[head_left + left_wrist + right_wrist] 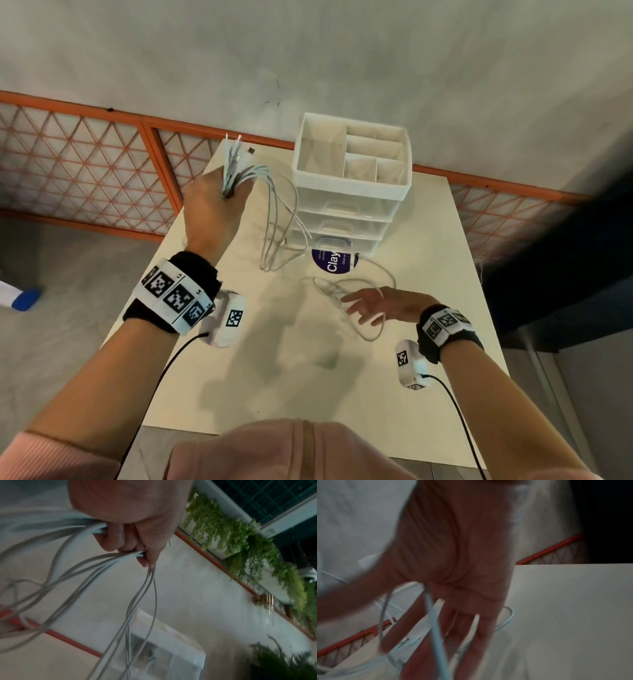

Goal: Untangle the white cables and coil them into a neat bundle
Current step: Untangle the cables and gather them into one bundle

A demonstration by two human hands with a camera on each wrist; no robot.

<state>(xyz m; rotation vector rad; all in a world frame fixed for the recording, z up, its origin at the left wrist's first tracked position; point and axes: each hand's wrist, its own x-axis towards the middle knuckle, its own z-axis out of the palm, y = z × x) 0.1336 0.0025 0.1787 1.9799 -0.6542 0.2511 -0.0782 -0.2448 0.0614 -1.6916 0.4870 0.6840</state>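
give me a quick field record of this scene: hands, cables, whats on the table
left hand: raised above the table, grips a bunch of white cables, plug ends sticking up, loops hanging down
right hand: fingers spread, low over a loose cable loop on the table; contact unclear
table: white top
drawer organizer: white, three drawers, open compartments on top
purple label: in front of organizer, reads "Clay"
bundle: not yet coiled
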